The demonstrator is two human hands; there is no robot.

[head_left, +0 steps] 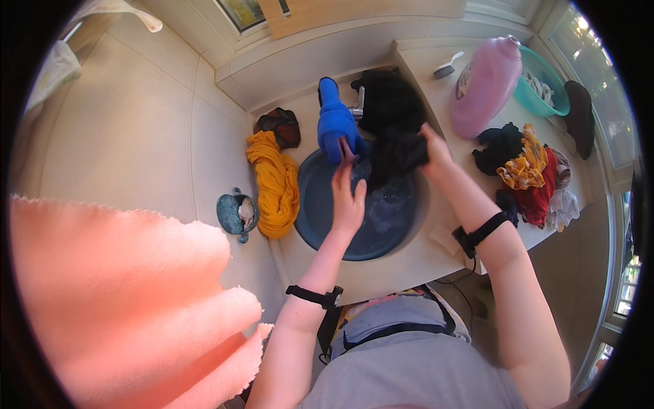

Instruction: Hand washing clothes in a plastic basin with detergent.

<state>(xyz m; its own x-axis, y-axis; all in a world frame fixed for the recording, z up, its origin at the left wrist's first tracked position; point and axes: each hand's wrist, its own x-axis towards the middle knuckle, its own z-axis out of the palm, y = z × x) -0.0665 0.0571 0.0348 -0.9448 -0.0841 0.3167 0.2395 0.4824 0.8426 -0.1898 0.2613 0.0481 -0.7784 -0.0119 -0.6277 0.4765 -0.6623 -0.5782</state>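
My right hand grips a bunched black cloth, which hangs over a round grey-blue basin with water in it. The thumb of my left hand stands apart from its fingers, and nothing shows in its palm. Its fingertips reach up to a blue cloth-like item at the basin's far rim. Shadow there leaves a small mauve shape unclear. A metal tap handle sticks out beside the blue item. More black fabric lies behind the basin.
A twisted yellow cloth and a dark patterned cloth lie left of the basin. On the right counter are a pink detergent bottle, a brush, a green bowl and piled clothes. A pink towel hangs at left.
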